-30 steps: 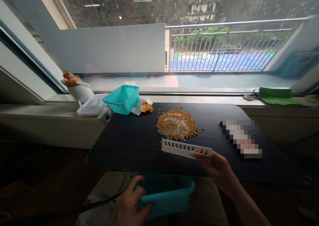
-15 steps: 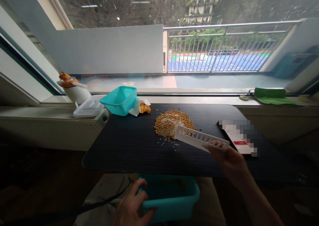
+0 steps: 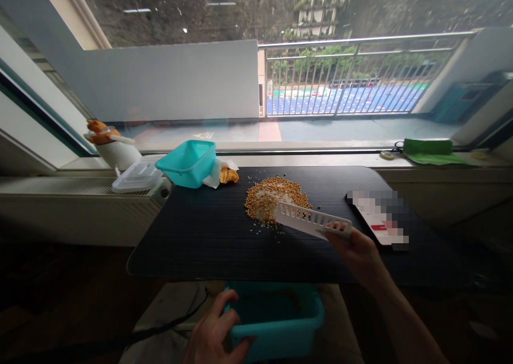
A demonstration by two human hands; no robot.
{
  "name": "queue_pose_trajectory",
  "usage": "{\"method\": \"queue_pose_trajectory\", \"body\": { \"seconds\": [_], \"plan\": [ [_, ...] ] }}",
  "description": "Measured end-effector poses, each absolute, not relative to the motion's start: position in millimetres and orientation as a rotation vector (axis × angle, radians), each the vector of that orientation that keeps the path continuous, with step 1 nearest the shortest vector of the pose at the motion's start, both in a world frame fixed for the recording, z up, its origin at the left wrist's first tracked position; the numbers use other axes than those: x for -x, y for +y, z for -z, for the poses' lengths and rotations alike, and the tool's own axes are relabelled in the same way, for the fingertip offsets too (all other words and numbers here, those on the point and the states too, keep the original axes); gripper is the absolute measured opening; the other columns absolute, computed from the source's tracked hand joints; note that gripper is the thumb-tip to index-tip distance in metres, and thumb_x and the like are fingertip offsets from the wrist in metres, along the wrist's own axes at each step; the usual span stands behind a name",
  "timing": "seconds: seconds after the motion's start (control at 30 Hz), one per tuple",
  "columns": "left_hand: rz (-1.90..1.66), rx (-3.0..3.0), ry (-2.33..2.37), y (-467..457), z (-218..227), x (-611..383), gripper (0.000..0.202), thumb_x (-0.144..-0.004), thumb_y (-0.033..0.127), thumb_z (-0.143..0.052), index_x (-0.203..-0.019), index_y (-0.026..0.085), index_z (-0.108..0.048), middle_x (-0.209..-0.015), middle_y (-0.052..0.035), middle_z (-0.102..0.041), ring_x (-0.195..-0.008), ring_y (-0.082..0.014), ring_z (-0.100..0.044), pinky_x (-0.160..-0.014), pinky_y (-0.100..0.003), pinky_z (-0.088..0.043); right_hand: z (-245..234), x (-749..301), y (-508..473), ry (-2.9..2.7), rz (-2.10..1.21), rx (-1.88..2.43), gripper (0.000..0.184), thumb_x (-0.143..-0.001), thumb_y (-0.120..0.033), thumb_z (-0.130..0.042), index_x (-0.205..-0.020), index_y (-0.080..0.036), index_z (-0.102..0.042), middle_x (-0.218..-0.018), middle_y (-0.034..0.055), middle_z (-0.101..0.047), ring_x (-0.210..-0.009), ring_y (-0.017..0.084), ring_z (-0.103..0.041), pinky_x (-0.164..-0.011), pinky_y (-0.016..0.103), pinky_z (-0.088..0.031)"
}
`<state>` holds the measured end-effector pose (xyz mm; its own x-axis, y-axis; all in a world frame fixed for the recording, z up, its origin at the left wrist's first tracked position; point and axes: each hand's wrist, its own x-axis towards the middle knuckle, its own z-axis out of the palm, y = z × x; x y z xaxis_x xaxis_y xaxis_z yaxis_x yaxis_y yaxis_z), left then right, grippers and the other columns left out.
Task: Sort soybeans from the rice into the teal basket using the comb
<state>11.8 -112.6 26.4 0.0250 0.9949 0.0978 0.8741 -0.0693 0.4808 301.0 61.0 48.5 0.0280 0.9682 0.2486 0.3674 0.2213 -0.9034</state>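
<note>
The white slotted strip (image 3: 310,223) lies with its long axis running mostly left to right, its free end pointing left and slightly away from the right hand (image 3: 356,249). Its row of slots follows that length. The right hand grips the opposite end, thumb and fingers closed on it, above the dark table (image 3: 180,241). The free end overlaps the near right edge of the pile of beans (image 3: 294,188), ahead and to the left of the right hand; whether it touches them, I cannot tell. White grains (image 3: 267,199) lie on the pile, and a few are scattered just in front of it.

The left hand (image 3: 214,326) is curled over the left end of the near tub (image 3: 284,332), grasping its rim. This tub sits to the right of the left hand, below the table's near edge, its long side running left to right. Beyond the left hand, at the table's far left corner, is the far tub (image 3: 186,166), 1 of 2 blue-green tubs.
</note>
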Motion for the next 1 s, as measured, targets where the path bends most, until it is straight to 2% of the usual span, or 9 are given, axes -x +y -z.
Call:
{"method": "queue_pose_trajectory", "body": {
  "seconds": [0.23, 0.5, 0.7, 0.87, 1.0],
  "plan": [
    [-0.609, -1.951, 1.929, -113, -30, -14, 0.012, -0.07, 0.014, -0.066, -0.068, 0.024, -0.06, -0.119, -0.0034, -0.065, -0.086, -0.0199, -0.073, -0.069, -0.025, -0.057, -48, -305, 63, -1.537, -0.867, 1.276, 0.023, -0.073, -0.038, -0.074, -0.086, -0.019, -0.076, -0.082, 0.006, -0.076, -0.081, 0.026, -0.07, -0.074, 0.036, -0.056],
    [-0.64, -1.972, 1.944, -111, -29, -14, 0.012, -0.07, 0.014, -0.067, -0.068, 0.024, -0.061, -0.117, -0.0024, -0.066, -0.088, -0.0195, -0.073, -0.071, -0.023, -0.056, -52, -302, 56, -1.504, -0.932, 1.254, 0.025, -0.073, -0.043, -0.075, -0.083, -0.019, -0.076, -0.078, 0.005, -0.074, -0.075, 0.024, -0.068, -0.07, 0.034, -0.056],
    [-0.641, -1.97, 1.952, -113, -30, -11, 0.011, -0.072, 0.016, -0.067, -0.068, 0.024, -0.06, -0.117, -0.0026, -0.066, -0.086, -0.0186, -0.073, -0.071, -0.023, -0.056, -53, -300, 51, -1.427, -0.97, 1.229, 0.031, -0.071, -0.048, -0.076, -0.084, -0.02, -0.075, -0.081, 0.0053, -0.074, -0.079, 0.024, -0.068, -0.075, 0.036, -0.055],
    [-0.642, -1.947, 1.948, -114, -32, -10, 0.012, -0.073, 0.018, -0.068, -0.067, 0.024, -0.059, -0.117, -0.0029, -0.067, -0.086, -0.0187, -0.073, -0.071, -0.023, -0.057, -55, -291, 42, -1.595, -1.144, 1.169, 0.027, -0.079, -0.042, -0.071, -0.091, -0.018, -0.076, -0.09, 0.0075, -0.077, -0.084, 0.026, -0.07, -0.078, 0.036, -0.056],
    [-0.623, -1.956, 1.946, -114, -30, -8, 0.011, -0.072, 0.017, -0.068, -0.069, 0.024, -0.06, -0.119, -0.0023, -0.066, -0.086, -0.0179, -0.073, -0.07, -0.022, -0.056, -59, -290, 31, -1.715, -1.279, 1.126, 0.026, -0.081, -0.042, -0.069, -0.092, -0.019, -0.077, -0.087, 0.007, -0.078, -0.079, 0.025, -0.071, -0.073, 0.035, -0.058]
  ]
}}
